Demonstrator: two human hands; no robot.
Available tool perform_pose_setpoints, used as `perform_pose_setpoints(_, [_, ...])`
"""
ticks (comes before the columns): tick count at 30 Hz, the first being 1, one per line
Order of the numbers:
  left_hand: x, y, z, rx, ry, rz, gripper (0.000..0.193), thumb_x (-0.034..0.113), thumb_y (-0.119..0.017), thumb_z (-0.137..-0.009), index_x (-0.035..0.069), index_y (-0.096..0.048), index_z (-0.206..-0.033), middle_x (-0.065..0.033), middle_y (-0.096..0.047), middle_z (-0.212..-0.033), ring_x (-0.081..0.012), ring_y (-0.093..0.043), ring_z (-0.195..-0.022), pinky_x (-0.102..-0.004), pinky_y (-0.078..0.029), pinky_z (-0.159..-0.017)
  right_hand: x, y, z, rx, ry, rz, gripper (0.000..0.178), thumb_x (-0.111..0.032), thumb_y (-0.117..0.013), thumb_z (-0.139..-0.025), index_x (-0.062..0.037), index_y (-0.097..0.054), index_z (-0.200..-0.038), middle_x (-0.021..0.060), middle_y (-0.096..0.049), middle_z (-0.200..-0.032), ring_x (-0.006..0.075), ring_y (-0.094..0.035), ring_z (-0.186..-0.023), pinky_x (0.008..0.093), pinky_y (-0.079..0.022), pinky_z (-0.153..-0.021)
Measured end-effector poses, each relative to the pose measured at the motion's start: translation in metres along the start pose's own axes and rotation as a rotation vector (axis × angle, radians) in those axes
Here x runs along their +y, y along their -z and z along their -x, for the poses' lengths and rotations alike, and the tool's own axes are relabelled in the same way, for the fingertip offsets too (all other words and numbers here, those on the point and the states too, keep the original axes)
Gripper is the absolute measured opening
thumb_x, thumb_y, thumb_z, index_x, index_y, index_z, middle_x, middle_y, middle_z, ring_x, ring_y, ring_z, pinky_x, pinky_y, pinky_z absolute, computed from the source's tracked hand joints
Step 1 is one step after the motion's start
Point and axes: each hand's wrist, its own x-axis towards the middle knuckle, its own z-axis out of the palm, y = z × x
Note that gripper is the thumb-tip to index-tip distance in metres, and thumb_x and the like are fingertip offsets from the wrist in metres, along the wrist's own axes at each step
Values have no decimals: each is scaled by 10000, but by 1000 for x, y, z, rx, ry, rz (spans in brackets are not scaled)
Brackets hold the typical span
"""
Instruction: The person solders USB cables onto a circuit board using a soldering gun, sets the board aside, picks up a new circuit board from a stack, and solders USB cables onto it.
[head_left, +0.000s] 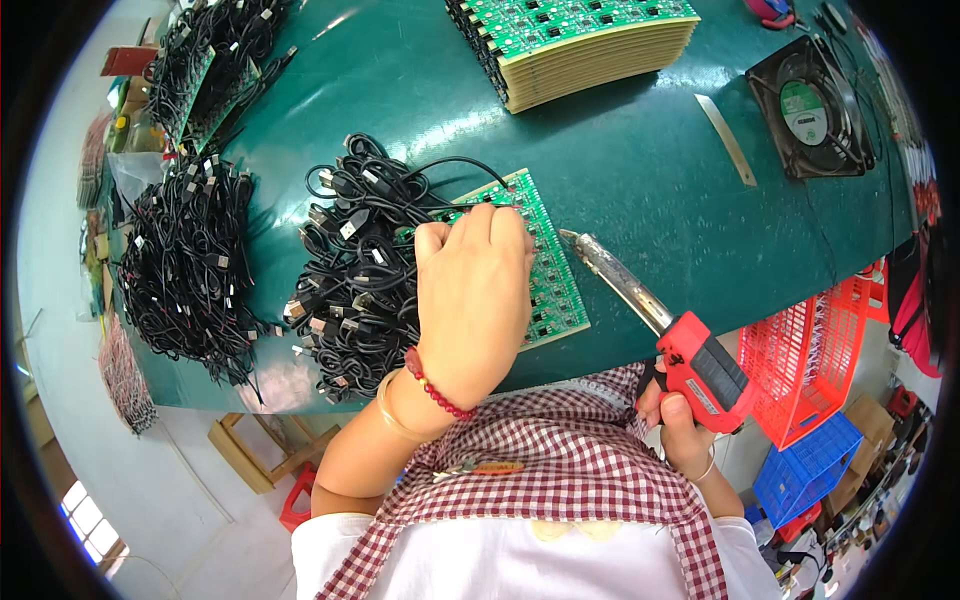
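My left hand (474, 290) is closed over a green circuit board panel (560, 292) near the table's front edge. Its fingertips point down at the board, and whatever they pinch is hidden behind the knuckles. A bunch of black USB cables (365, 270) lies against that hand's left side, partly on the board; one black cable (455, 162) arcs over to the board's far edge. With my right hand (680, 425) I grip a soldering iron (708, 375) by its red and black handle. The iron's tip is near the board's right edge, close to my left fingers.
Two more heaps of black cables (190, 265) lie on the left of the green table (640, 150). A tall stack of circuit boards (600, 65) stands at the far side. Right of it are a metal strip (726, 140) and a fan (812, 110). Red baskets (810, 350) stand below right.
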Motion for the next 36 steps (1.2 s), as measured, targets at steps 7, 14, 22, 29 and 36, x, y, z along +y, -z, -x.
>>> perform_pose_setpoints(7, [-1,-2,-3,-27,21,21,158,4,-663,-708,61,-521,-748,-64,-560,-743,-285,-518,-692,-361,-353,-708,-3,1,0,-40,-131,-29,146,-149,-586,-874,-5,-584,-900,41,-566,-740,123,-532,-667,281,-442,-608])
perform_pose_setpoints(14, [1,-2,-4,-22,29,47,145,-9,-658,-702,59,-531,-719,-65,-563,-736,-282,-514,-686,-362,-354,-705,-2,-2,-7,-63,-58,134,365,-336,-530,-916,2,-546,-780,80,-544,-680,111,-483,-572,256,-396,-529])
perform_pose_setpoints(22, [-1,-2,-4,-44,19,21,133,10,-671,-718,53,-546,-734,-71,-574,-751,-287,-519,-702,-368,-359,-718,-3,-5,0,14,-48,57,411,-328,-555,-906,31,-506,-1101,76,-559,-713,112,-488,-562,246,-401,-502])
perform_pose_setpoints(29, [0,1,-5,-60,21,-11,124,23,-670,-727,52,-551,-741,-76,-580,-754,-290,-522,-705,-369,-362,-724,3,-2,3,5,-38,46,482,-339,-576,-896,31,-458,-1182,77,-550,-705,114,-479,-548,249,-402,-498])
perform_pose_setpoints(36, [1,6,-5,-105,3,-147,108,98,-670,-751,65,-568,-741,-58,-593,-753,-261,-553,-734,-364,-364,-735,1,-2,3,8,-37,13,472,-324,-581,-893,35,-460,-1173,79,-547,-692,119,-474,-543,251,-395,-495])
